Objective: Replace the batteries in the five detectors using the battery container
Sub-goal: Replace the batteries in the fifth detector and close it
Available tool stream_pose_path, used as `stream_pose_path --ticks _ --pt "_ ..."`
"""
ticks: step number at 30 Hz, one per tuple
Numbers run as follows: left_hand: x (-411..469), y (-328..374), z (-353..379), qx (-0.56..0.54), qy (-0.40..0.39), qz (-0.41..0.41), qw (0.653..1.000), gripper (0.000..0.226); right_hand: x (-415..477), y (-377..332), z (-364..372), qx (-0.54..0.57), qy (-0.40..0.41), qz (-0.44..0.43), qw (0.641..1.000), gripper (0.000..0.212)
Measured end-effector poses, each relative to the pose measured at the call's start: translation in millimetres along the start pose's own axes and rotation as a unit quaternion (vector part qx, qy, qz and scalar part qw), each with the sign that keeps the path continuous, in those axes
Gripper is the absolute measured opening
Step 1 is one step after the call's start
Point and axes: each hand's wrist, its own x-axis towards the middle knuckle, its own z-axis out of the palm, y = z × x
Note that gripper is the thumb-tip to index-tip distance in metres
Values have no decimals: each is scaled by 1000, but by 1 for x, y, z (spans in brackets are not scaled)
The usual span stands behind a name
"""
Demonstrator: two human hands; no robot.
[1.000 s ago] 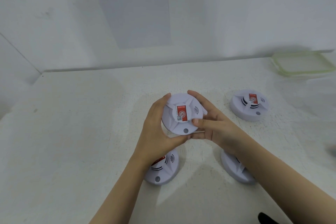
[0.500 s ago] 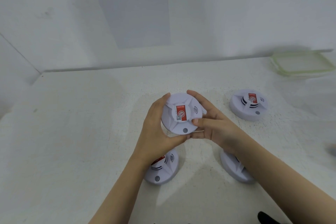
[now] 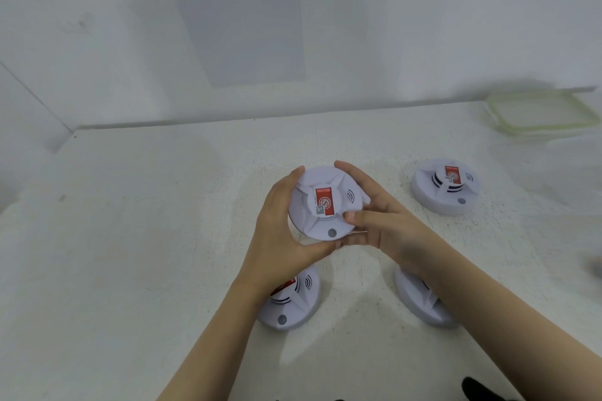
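The white bench [image 3: 146,238] has a mottled, lightly speckled top and meets a pale wall along its far edge. Three round white detectors lie directly on it. The far detector [image 3: 444,187] sits to the right, red label up, fully in sight. The near-left detector [image 3: 299,303] and the near-right detector [image 3: 413,296] lie closer, well apart, each partly hidden. At the far right corner rests a clear, green-rimmed container [image 3: 537,114], blurred.
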Motion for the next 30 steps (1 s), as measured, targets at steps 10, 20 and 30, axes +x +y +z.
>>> stream_pose_path --ticks 10,20,30 --pt "11 -5 -16 -13 -10 -28 999 101 13 -22 6 -192 15 3 981 60" --pt "29 -19 -76 79 -18 -63 995 90 85 -25 29 -448 -27 -7 893 61" --pt "29 -64 -89 71 -79 -159 982 98 120 -2 43 -701 -62 0 711 68"
